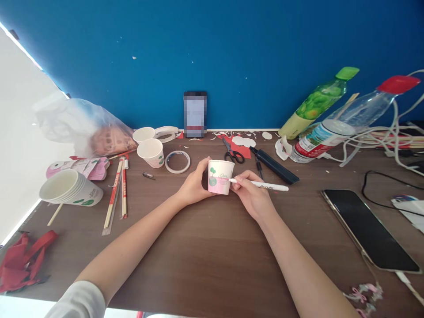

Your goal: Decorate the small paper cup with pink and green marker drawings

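Note:
My left hand (195, 183) is closed around the left side of a white paper cup (220, 176) with green leaf prints. Pink colour covers the cup's lower part. Between the fingers of my right hand (250, 192) is a white acrylic marker (270, 186). Its tip meets the cup's printed front, and its body points off to the right. The cup is upright just above or on the table; which of the two I cannot tell. Behind it lie black scissors (234, 154), a red paper piece (243, 150) and a black utility knife (274, 165).
Paper cups (150, 152), a stack of cups (71, 187), a tape roll (177, 161) and wrapped chopsticks (114, 194) stand or lie left. A phone (195, 115) leans on the blue wall. Rightward are a green-capped bottle (314, 104), a red-capped bottle (351, 121) and a larger phone (369, 227).

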`<control>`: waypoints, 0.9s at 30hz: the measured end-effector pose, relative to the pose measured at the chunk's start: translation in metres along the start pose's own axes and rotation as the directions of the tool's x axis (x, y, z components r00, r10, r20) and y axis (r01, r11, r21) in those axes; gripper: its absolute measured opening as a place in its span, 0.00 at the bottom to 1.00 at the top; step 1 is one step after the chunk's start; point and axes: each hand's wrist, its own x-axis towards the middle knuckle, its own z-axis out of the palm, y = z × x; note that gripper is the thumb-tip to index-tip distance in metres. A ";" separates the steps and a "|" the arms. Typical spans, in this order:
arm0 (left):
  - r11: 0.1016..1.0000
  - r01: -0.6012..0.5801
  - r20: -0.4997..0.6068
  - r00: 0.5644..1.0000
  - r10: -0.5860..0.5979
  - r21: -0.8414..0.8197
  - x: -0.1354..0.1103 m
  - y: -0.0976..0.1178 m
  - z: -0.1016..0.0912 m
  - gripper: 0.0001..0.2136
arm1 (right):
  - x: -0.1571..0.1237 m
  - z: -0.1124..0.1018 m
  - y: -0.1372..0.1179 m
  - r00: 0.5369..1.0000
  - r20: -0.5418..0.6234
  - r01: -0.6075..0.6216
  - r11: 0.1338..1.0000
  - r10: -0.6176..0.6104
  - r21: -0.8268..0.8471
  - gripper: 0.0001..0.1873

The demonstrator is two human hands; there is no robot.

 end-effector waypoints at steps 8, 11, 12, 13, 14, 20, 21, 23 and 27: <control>1.000 0.006 0.000 1.000 -0.006 -0.005 0.000 0.000 0.000 0.47 | -0.001 0.003 0.000 0.999 -0.041 0.006 0.998 -0.009 -0.058 0.13; 1.000 0.009 0.002 1.000 -0.009 -0.008 0.000 0.001 0.000 0.47 | -0.002 0.004 -0.001 0.998 -0.055 0.008 0.999 -0.011 -0.054 0.13; 1.000 0.008 0.003 1.000 -0.008 -0.010 0.000 0.001 0.000 0.47 | -0.002 0.004 -0.001 0.998 -0.055 0.008 0.999 -0.010 -0.047 0.13; 1.000 0.006 0.003 1.000 -0.006 -0.012 0.000 0.001 0.000 0.47 | -0.002 0.004 -0.001 0.999 -0.053 0.008 0.999 -0.010 -0.039 0.13; 1.000 0.002 0.003 1.000 -0.002 -0.014 0.000 0.000 0.000 0.47 | -0.001 0.004 -0.001 0.999 -0.049 0.007 0.999 -0.008 -0.031 0.13; 1.000 -0.004 0.000 1.000 0.004 -0.018 0.000 -0.002 0.000 0.47 | 0.000 0.002 0.001 0.999 -0.050 -0.014 1.000 0.015 0.017 0.15; 1.000 0.001 0.001 1.000 -0.001 -0.018 0.000 -0.001 0.000 0.47 | 0.000 0.001 0.001 0.998 -0.052 -0.018 1.000 0.019 0.019 0.15; 1.000 0.011 0.003 1.000 -0.011 -0.017 0.000 -0.001 -0.001 0.47 | 0.001 0.001 0.001 0.998 -0.052 -0.021 1.000 0.022 0.019 0.15; 1.000 0.017 0.001 1.000 -0.017 -0.017 0.000 0.000 0.000 0.47 | 0.001 0.001 0.002 0.999 -0.037 -0.016 1.000 0.016 0.010 0.15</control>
